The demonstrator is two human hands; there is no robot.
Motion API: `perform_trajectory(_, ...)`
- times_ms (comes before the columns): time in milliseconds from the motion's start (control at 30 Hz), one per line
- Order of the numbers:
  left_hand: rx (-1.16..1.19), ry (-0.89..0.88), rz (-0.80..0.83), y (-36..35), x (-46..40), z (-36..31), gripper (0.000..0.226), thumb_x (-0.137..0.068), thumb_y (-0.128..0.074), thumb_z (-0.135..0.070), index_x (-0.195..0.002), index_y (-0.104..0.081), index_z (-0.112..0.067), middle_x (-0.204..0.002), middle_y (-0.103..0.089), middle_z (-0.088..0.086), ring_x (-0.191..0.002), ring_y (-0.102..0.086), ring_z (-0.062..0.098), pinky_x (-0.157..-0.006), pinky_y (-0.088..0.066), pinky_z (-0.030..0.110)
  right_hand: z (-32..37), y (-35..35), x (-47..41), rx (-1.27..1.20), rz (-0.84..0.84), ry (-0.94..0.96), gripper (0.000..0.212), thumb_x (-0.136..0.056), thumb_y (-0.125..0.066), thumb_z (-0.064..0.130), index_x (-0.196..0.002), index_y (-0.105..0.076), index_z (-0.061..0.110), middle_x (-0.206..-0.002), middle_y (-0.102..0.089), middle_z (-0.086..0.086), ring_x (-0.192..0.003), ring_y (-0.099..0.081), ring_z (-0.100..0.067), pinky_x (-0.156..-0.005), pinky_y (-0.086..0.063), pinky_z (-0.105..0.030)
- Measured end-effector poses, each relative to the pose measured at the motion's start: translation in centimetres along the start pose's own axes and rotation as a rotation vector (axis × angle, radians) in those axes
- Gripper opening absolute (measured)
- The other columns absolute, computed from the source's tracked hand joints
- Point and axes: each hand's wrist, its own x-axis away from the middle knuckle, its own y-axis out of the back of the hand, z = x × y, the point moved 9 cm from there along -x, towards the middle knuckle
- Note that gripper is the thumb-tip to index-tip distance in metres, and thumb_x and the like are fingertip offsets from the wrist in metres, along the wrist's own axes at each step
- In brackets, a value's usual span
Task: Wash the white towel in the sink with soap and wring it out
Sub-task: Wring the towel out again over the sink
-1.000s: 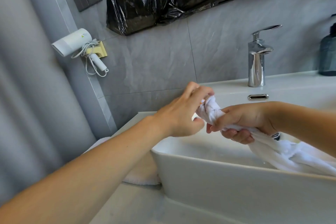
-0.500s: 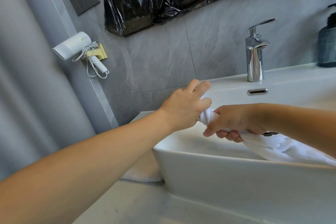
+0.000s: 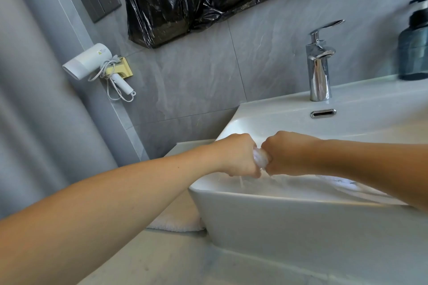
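Observation:
A twisted white towel [image 3: 330, 160] shows as a small wet knot between my two fists, over the left part of the white sink [image 3: 301, 220]. My left hand [image 3: 238, 157] grips one side of the knot and my right hand [image 3: 286, 154] grips the other, knuckles almost touching. Water streams down from the towel into the basin. The rest of the towel [image 3: 342, 183] trails to the right inside the sink, mostly hidden under my right forearm.
A chrome faucet [image 3: 319, 62] stands at the sink's back, its spout showing no water. A dark soap bottle [image 3: 414, 46] sits at the far right. Another white cloth [image 3: 176, 222] lies on the counter left of the sink. A hair dryer [image 3: 92, 62] hangs on the wall.
Both hands have dropped lower over the basin and closed tight on the towel, fists now side by side. Water now runs out of it. The view has tilted down.

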Motion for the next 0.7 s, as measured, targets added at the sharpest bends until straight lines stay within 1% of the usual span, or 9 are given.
perform_trajectory(67, 0.113, 0.056, 0.071, -1.0, 0.1, 0.3, 0.02, -0.073, -0.076, -0.026, -0.08, -0.062, -0.013, -0.063, -0.061, 0.01, -0.047, -0.048, 0.022, -0.046, -0.034, 0.021, 0.3, 0.1, 0.3, 0.04, -0.002, 0.019, 0.008, -0.083, -0.058, 0.028, -0.085, -0.063, 0.022, -0.078, -0.059, 0.003, -0.072, -0.061, -0.019, -0.059, -0.045, -0.027)
perform_trajectory(167, 0.269, 0.128, 0.157, -2.5, 0.5, 0.9, 0.024, -0.069, -0.079, -0.02, -0.074, -0.056, -0.013, -0.054, -0.048, 0.003, -0.046, -0.04, 0.022, -0.046, -0.029, 0.021, 1.1, 0.2, 0.7, 0.129, -0.015, 0.061, 0.011, -0.087, -0.055, 0.029, -0.09, -0.063, 0.022, -0.078, -0.053, 0.003, -0.071, -0.056, -0.02, -0.052, -0.038, -0.025)
perform_trajectory(300, 0.412, 0.221, 0.262, -3.9, 1.3, 1.6, 0.029, -0.069, -0.079, -0.018, -0.072, -0.05, -0.016, -0.051, -0.043, 0.002, -0.042, -0.033, 0.019, -0.048, -0.025, 0.021, 1.8, -0.1, 1.0, 0.212, -0.031, 0.124, 0.011, -0.091, -0.05, 0.03, -0.087, -0.056, 0.022, -0.074, -0.047, 0.005, -0.069, -0.052, -0.02, -0.051, -0.034, -0.026)
perform_trajectory(367, 0.516, 0.247, 0.333, -4.4, 1.9, 1.7, 0.027, -0.075, -0.075, -0.016, -0.064, -0.05, -0.016, -0.048, -0.042, 0.003, -0.038, -0.029, 0.017, -0.045, -0.023, 0.018, 2.2, 0.1, 1.1, 0.227, -0.053, 0.153, 0.011, -0.092, -0.049, 0.031, -0.087, -0.052, 0.023, -0.073, -0.044, 0.006, -0.071, -0.052, -0.022, -0.054, -0.035, -0.028)
perform_trajectory(433, 0.615, 0.28, 0.42, -4.8, 2.4, 1.7, 0.032, -0.081, -0.069, -0.014, -0.056, -0.048, -0.015, -0.047, -0.041, 0.005, -0.035, -0.026, 0.014, -0.041, -0.02, 0.017, 2.4, 0.5, 1.2, 0.246, -0.086, 0.179, 0.013, -0.095, -0.047, 0.033, -0.087, -0.049, 0.023, -0.074, -0.044, 0.005, -0.073, -0.05, -0.024, -0.059, -0.035, -0.029)
perform_trajectory(533, 0.74, 0.358, 0.583, -5.9, 3.3, 2.0, 0.033, -0.088, -0.058, -0.016, -0.057, -0.048, -0.013, -0.046, -0.042, 0.004, -0.029, -0.025, 0.009, -0.032, -0.019, 0.016, 3.0, 1.0, 1.4, 0.28, -0.153, 0.226, 0.016, -0.097, -0.045, 0.036, -0.088, -0.045, 0.022, -0.086, -0.056, -0.002, -0.073, -0.048, -0.026, -0.063, -0.035, -0.028)
perform_trajectory(600, 0.813, 0.379, 0.671, -6.6, 3.9, 2.0, 0.032, -0.089, -0.054, -0.017, -0.058, -0.047, -0.012, -0.047, -0.043, 0.003, -0.027, -0.027, 0.007, -0.029, -0.022, 0.015, 3.3, 1.2, 1.6, 0.277, -0.186, 0.236, 0.018, -0.097, -0.045, 0.038, -0.088, -0.044, 0.022, -0.086, -0.055, -0.001, -0.072, -0.047, -0.026, -0.064, -0.034, -0.028)
perform_trajectory(633, 0.844, 0.383, 0.679, -6.7, 3.9, 2.0, 0.031, -0.09, -0.054, -0.018, -0.061, -0.046, -0.012, -0.048, -0.042, 0.003, -0.027, -0.028, 0.007, -0.028, -0.023, 0.015, 3.3, 1.3, 1.6, 0.259, -0.196, 0.226, 0.019, -0.097, -0.045, 0.039, -0.088, -0.044, 0.022, -0.082, -0.051, 0.0, -0.072, -0.047, -0.026, -0.064, -0.034, -0.028)
perform_trajectory(700, 0.882, 0.384, 0.619, -5.9, 3.8, 2.0, 0.025, -0.091, -0.057, -0.018, -0.068, -0.048, -0.012, -0.051, -0.041, 0.004, -0.028, -0.027, 0.007, -0.028, -0.022, 0.014, 2.9, 1.8, 1.6, 0.178, -0.223, 0.189, 0.019, -0.095, -0.048, 0.039, -0.087, -0.045, 0.022, -0.076, -0.045, 0.004, -0.073, -0.048, -0.026, -0.063, -0.035, -0.029)
